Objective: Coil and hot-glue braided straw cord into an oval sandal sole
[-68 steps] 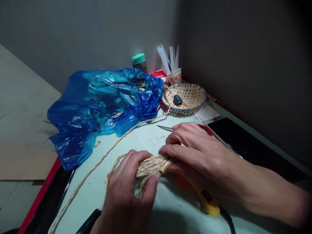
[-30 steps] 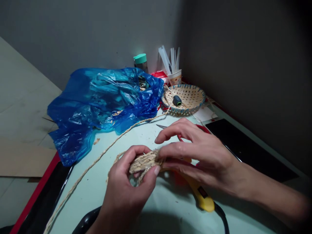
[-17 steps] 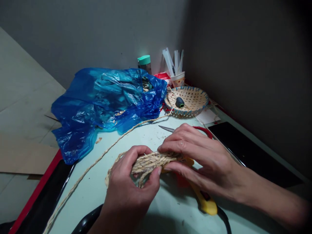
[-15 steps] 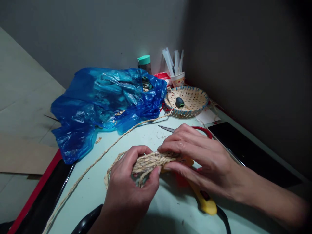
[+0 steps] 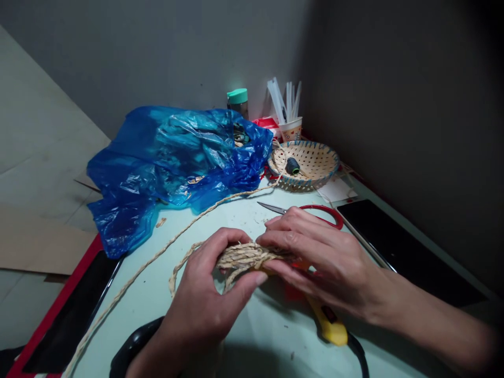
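Note:
Between my two hands is a thick coil of braided straw rope (image 5: 244, 256), held just above the table. My left hand (image 5: 208, 299) curls round its left end, fingers over the top and thumb along the lower side. My right hand (image 5: 323, 257) pinches the right end with its fingers above and thumb below, hiding that end. A loose loop of the rope hangs behind my left hand. Partly under my right hand lies a yellow-handled tool with a black cord (image 5: 333, 328). Just beyond that hand are red-handled scissors (image 5: 325, 212).
A blue plastic bag (image 5: 177, 157) spreads over the back left. Behind are a woven basket (image 5: 315, 157) with a dark thread spool (image 5: 292, 166), a paper cup of clear sticks (image 5: 291, 128) and a green-lidded bottle (image 5: 238, 100). One long rope strand (image 5: 157, 257) crosses the table (image 5: 260, 336).
My left thumb has stretched out further right along the coil's lower side. The coil has turned slightly in my hands. The whole view has shifted a little.

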Tool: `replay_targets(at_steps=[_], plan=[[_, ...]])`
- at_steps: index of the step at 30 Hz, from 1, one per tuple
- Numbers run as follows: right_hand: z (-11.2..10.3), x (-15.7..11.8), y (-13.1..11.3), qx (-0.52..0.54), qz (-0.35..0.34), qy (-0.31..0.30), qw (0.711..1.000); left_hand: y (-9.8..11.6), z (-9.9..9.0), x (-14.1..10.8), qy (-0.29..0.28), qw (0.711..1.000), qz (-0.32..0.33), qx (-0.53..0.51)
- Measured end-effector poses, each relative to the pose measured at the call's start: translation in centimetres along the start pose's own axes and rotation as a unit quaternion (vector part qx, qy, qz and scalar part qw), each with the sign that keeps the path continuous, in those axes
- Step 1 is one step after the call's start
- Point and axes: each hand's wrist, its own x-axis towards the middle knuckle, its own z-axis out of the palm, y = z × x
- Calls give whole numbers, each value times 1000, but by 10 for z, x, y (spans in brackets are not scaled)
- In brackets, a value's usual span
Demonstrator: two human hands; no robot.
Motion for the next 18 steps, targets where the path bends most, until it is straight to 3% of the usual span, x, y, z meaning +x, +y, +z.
replay_targets(at_steps=[10, 18], plan=[[5, -3, -1, 53, 29, 5, 998, -4, -1, 1, 49, 967, 212, 131], [1, -3, 1, 42, 56, -55, 996, -1, -4, 0, 56, 946, 267, 175]])
